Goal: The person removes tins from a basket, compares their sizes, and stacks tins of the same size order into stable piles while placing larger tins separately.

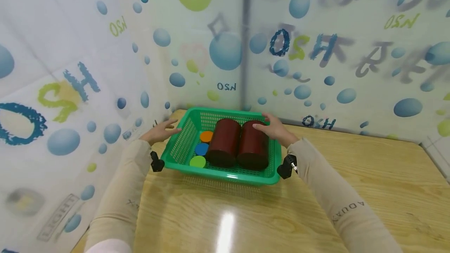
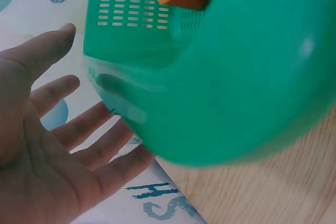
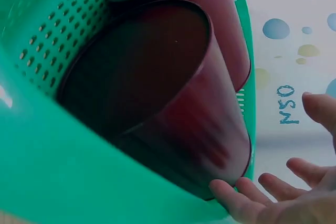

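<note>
Between the two hands sits the basket (image 1: pixel 225 175), on the table (image 1: pixel 351 190) near its far left corner. Two dark red cups (image 1: pixel 237 143) lie inside, nearer the right hand (image 1: pixel 275 130), whose relaxed fingers touch the right cup and rim without gripping. Three coloured discs (image 1: pixel 202 149) lie toward the left hand (image 1: pixel 159 132), which is spread flat just outside the basket wall, grasping nothing. Judging by this, the basket is framed but not yet grasped. Walls stand close beyond and left; bare tabletop lies to the right and toward the person.

One green basket (image 1: pixel 183 149), two dark red cups (image 1: pixel 223 142) (image 1: pixel 253 145), three coloured discs (image 1: pixel 198 161) (image 1: pixel 202 148) (image 1: pixel 206 136).
</note>
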`<action>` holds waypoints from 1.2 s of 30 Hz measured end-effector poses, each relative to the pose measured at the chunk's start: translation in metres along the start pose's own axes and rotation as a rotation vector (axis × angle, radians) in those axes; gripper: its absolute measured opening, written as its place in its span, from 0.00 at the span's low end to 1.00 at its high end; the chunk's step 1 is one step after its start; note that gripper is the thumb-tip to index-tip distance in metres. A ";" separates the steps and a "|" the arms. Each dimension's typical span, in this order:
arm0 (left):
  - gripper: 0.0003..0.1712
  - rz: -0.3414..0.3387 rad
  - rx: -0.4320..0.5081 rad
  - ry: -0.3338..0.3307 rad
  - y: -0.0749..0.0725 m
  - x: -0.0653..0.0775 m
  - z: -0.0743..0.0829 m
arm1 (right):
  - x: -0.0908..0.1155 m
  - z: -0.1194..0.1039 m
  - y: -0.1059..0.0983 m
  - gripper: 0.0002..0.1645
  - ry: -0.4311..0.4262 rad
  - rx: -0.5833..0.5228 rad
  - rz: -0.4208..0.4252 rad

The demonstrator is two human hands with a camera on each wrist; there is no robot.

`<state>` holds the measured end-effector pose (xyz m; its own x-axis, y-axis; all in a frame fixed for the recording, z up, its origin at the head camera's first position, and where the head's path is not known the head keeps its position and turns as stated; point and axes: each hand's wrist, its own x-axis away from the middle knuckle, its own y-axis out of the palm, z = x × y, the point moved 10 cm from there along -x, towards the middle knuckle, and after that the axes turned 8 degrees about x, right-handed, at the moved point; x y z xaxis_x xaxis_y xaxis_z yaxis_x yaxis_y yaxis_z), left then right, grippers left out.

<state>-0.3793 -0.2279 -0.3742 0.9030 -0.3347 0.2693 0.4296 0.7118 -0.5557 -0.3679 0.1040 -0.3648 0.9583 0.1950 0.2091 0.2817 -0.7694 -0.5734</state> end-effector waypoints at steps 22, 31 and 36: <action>0.34 -0.013 0.252 -0.030 0.011 -0.001 -0.025 | -0.009 0.015 0.015 0.44 0.077 -0.037 0.067; 0.34 0.011 0.269 -0.017 0.006 -0.003 -0.025 | -0.015 0.016 0.014 0.45 0.116 -0.131 0.100; 0.35 0.015 0.242 -0.020 0.004 -0.004 -0.025 | -0.018 0.017 0.020 0.48 0.138 -0.037 0.091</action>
<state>-0.3810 -0.2387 -0.3974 0.9080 -0.3126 0.2790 0.4000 0.8447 -0.3556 -0.3784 0.0955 -0.3931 0.9631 0.0399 0.2663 0.1898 -0.8023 -0.5660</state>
